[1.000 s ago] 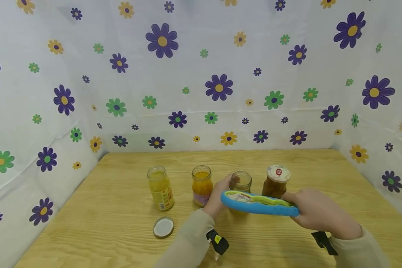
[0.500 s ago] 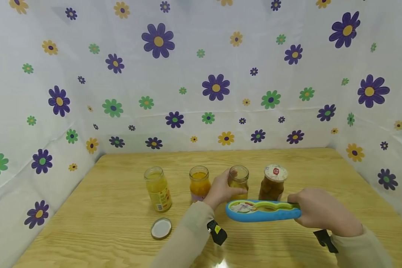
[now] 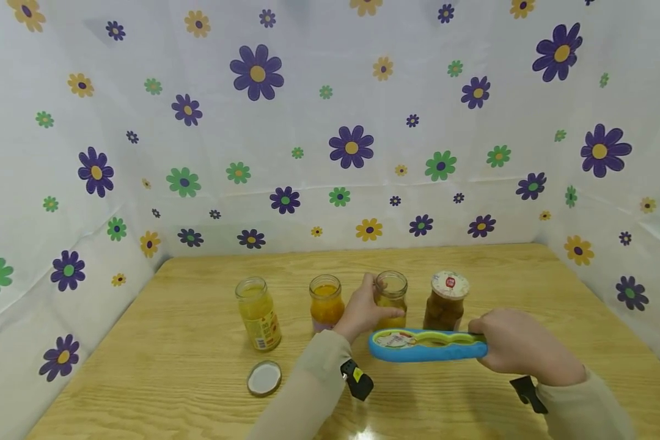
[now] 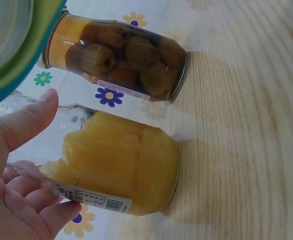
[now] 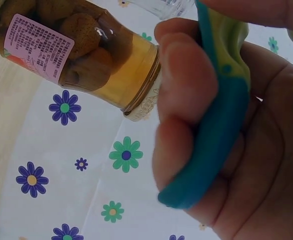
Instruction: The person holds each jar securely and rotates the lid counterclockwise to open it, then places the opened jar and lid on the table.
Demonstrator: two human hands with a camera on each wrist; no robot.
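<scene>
Jar opener [image 3: 434, 354]: blue outside, lime green inside, raised above the wooden table [image 3: 159, 373], over its right half, on the near side of two jars.
Opener's direction: long axis runs sideways, roughly parallel to the table's far edge; the rounded loop end points toward the left edge, the handle end toward the right edge.
Inside the loop: a pale printed disc [image 3: 395, 340], seen at a slant.
Right hand [image 3: 519, 345]: fingers curled round the handle end, gripping it.
Left hand [image 3: 360, 315]: thumb on the near side and fingers on the far side of an uncapped jar [image 3: 392, 302], holding its upper part.
Uncapped jar's stance: upright on the table, yellow contents below the clear neck.
Toward the right edge: a capped jar [image 3: 443, 310] with brown contents, upright, its pale lid bearing a red mark.
Toward the left edge: an orange-filled jar [image 3: 327, 305] just beside the left hand, then a yellow-filled jar [image 3: 260, 319], both upright and lidless.
Loose lid [image 3: 264, 378]: flat on the table, pale side up, on the near side of the yellow-filled jar.
Behind the far edge: white flowered cloth [image 3: 302, 116].
</scene>
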